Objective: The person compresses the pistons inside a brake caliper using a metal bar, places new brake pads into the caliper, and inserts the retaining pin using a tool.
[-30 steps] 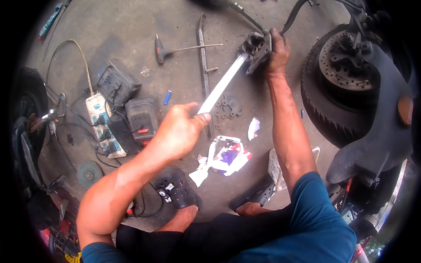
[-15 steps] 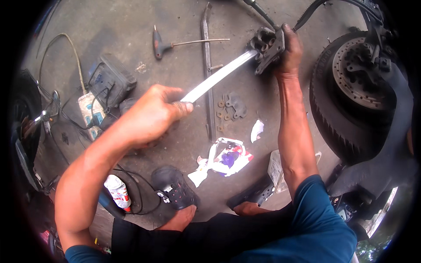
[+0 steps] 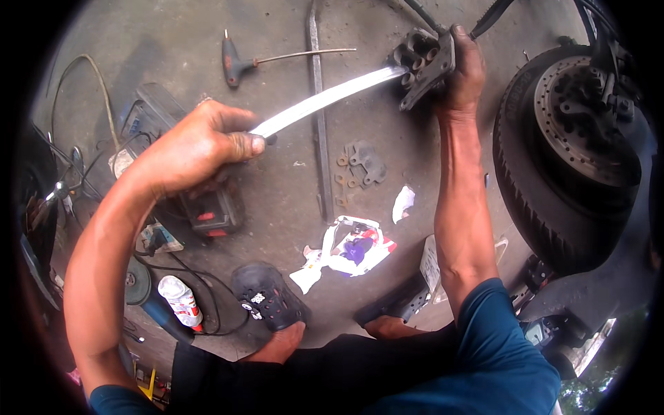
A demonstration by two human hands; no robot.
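Note:
My right hand (image 3: 462,79) grips a dark brake caliper (image 3: 432,69) at the top right, its open bores facing left. Hoses run up from around it. Between thumb and fingers, my left hand (image 3: 207,142) holds one end of a long, shiny silvery bar (image 3: 325,98). The bar looks bowed, and its far end meets the caliper near the bores; whether it goes into one I cannot tell. Below my left hand lies a black block with a red mark (image 3: 214,211), partly hidden by the hand and forearm. It looks like a power-tool battery.
A T-handled tool (image 3: 238,66), a long metal bar (image 3: 318,117) and thin metal plates (image 3: 363,162) lie on the floor. Torn packaging (image 3: 353,249) is nearer. A wheel with a brake disc (image 3: 546,152) stands at right. A white can (image 3: 181,302) and cables are at left.
My left hand has moved left and slightly up, still holding the bar, which looked straight before. The black block with the red mark has come into sight. My right hand keeps hold of the caliper.

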